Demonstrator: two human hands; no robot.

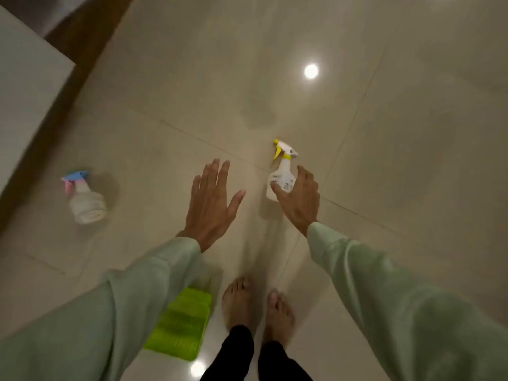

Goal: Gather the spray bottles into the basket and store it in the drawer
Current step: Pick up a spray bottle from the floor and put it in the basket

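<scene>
A white spray bottle with a yellow trigger (281,171) stands upright on the tiled floor. My right hand (298,200) is around its lower right side, fingers apart, and whether it touches is unclear. My left hand (211,204) hovers open with spread fingers to the left of that bottle, holding nothing. A second white spray bottle with a blue and pink trigger (83,198) stands on the floor at the far left, blurred. A bright green plastic basket (181,324) sits on the floor beside my feet, partly hidden by my left sleeve.
My bare feet (255,306) stand on glossy beige tiles (384,133). A white cabinet or counter surface (24,86) with a dark brown strip beside it fills the upper left. Ceiling light reflections show on the floor.
</scene>
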